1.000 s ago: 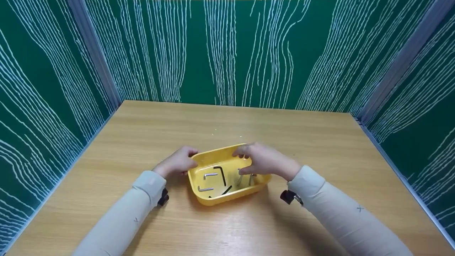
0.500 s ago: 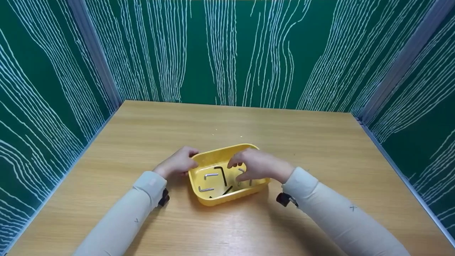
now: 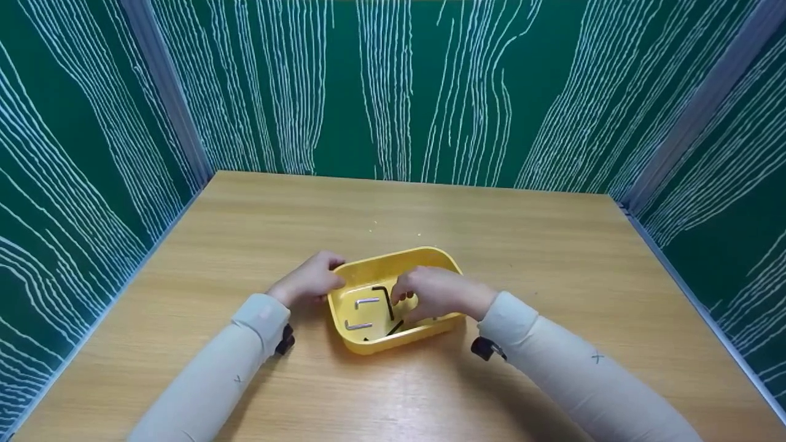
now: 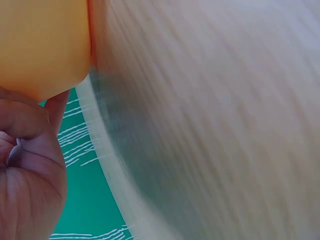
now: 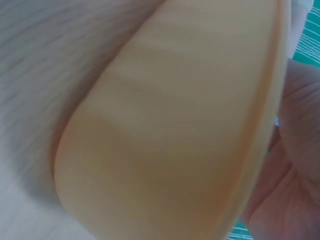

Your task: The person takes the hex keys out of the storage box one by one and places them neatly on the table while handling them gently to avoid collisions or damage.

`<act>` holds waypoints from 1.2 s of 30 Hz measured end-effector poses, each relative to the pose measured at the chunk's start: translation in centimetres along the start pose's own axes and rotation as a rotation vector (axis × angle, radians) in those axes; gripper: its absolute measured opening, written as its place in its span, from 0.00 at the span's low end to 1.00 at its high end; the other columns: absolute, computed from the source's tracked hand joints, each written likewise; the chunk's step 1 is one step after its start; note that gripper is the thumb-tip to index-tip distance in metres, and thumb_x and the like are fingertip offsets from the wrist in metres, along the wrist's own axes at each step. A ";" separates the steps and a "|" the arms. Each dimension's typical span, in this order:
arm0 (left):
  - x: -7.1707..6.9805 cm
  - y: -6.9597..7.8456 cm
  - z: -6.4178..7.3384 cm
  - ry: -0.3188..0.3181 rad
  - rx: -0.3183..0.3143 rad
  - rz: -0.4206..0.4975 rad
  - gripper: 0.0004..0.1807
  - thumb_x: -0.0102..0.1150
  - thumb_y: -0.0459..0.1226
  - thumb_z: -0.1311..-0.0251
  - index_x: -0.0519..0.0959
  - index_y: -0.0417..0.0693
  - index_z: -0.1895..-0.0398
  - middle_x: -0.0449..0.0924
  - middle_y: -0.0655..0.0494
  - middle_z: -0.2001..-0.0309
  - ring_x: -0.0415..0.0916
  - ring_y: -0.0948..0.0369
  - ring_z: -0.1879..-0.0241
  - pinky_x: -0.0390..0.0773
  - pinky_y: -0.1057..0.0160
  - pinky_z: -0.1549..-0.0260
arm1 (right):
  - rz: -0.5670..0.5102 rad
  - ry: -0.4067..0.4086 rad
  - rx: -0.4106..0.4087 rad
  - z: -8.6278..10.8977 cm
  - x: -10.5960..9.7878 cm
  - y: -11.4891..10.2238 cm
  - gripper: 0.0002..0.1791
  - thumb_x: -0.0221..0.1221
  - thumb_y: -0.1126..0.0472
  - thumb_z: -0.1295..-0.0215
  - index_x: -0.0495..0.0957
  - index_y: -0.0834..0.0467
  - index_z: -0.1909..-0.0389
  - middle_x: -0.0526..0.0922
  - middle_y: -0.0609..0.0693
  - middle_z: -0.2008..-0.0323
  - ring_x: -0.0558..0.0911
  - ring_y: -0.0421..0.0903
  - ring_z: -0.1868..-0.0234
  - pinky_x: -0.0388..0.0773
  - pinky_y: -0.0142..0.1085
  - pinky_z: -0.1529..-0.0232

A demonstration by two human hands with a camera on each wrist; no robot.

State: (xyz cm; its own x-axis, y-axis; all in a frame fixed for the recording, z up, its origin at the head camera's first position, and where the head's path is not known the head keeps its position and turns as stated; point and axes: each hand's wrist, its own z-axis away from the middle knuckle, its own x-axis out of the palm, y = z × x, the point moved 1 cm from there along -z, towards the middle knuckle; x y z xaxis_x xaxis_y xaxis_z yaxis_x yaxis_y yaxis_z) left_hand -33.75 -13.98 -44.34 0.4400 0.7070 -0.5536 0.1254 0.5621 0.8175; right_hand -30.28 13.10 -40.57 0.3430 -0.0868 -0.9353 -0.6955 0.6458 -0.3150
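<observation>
A yellow plastic bin (image 3: pixel 398 264) sits slightly skewed on the table, with several L-shaped hex keys inside. Silver hex keys lie to its left, one upper (image 3: pixel 367 301) and one lower (image 3: pixel 358 326). A long black hex key (image 3: pixel 389 304) is near the middle, and a black piece (image 3: pixel 395 328) shows by the front wall. My left hand (image 3: pixel 310 279) grips the bin's left end; the left wrist view has its fingers against the bin wall (image 4: pixel 45 45). Inside the bin, my right hand (image 3: pixel 439 291) reaches down, fingers bent, thumb apart, covering the right-hand keys. Nothing shows between its fingers.
The wooden table (image 3: pixel 295 209) has a few tiny pale specks behind the bin. Green panels (image 3: pixel 344 92) with white wavy lines stand at the back and both sides. In the right wrist view, the bin's outer wall (image 5: pixel 165 110) covers most of the picture.
My right hand has moved left and lower into the bin, now hiding the silver keys on the right. My left hand keeps its grip, and the bin stays nearly in place.
</observation>
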 end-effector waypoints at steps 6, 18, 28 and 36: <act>0.0 0.1 0.0 0.003 0.007 0.003 0.17 0.53 0.28 0.35 0.84 0.41 0.47 0.81 0.50 0.66 0.68 0.64 0.84 0.69 0.69 0.85 | 0.032 -0.009 -0.122 -0.6 0.6 -0.1 0.12 0.77 0.63 0.38 0.92 0.55 0.54 0.92 0.49 0.58 0.85 0.43 0.59 0.86 0.38 0.50; 0.2 -0.1 -0.2 -0.003 0.049 0.022 0.12 0.51 0.26 0.41 0.82 0.36 0.57 0.76 0.53 0.73 0.67 0.65 0.86 0.68 0.69 0.87 | 0.028 -0.079 -0.143 -1.5 1.7 -0.3 0.06 0.75 0.60 0.33 0.94 0.53 0.57 0.94 0.47 0.58 0.84 0.35 0.63 0.85 0.31 0.54; 0.0 0.1 0.1 -0.004 0.038 0.003 0.14 0.53 0.28 0.37 0.84 0.39 0.52 0.79 0.50 0.69 0.68 0.64 0.84 0.70 0.69 0.85 | 0.014 -0.132 -0.069 -2.2 1.9 -0.5 0.04 0.72 0.63 0.30 0.93 0.53 0.58 0.92 0.44 0.63 0.79 0.36 0.66 0.82 0.30 0.56; -0.1 0.1 0.0 -0.011 0.033 0.009 0.14 0.53 0.27 0.37 0.83 0.39 0.52 0.78 0.52 0.70 0.68 0.64 0.84 0.70 0.68 0.85 | 0.024 -0.136 -0.067 -2.4 1.9 -0.5 0.04 0.73 0.61 0.31 0.94 0.52 0.59 0.92 0.44 0.63 0.80 0.37 0.65 0.84 0.33 0.55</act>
State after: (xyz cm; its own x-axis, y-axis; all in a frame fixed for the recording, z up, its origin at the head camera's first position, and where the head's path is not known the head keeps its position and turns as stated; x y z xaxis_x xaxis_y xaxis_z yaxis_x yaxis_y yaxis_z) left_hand -33.73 -13.98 -44.16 0.4514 0.7072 -0.5442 0.1501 0.5410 0.8275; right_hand -30.78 10.82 -42.54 0.4051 0.0341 -0.9136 -0.7436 0.5937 -0.3076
